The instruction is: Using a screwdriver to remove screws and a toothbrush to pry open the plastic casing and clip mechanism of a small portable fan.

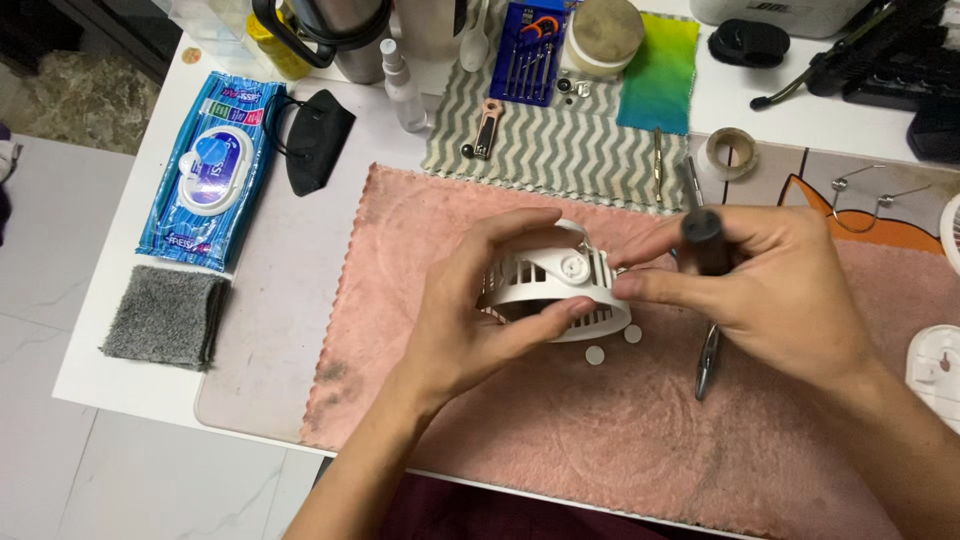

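I sit at a white table (120, 300) whose near edge runs slantwise across my view. Beyond its left edge lies a floor of pale marble-look tiles (60, 470) with thin grey veins, and further up a darker, mottled brown patch of floor (80, 85) (stone or a mat, I cannot tell which). A pink towel (600, 440) covers most of the tabletop before me, over a pale grey mat (270, 330). Behind it lies a grey-and-white zigzag cloth (560, 150). The light is soft and even, with faint shadows; no wall or window comes into view.
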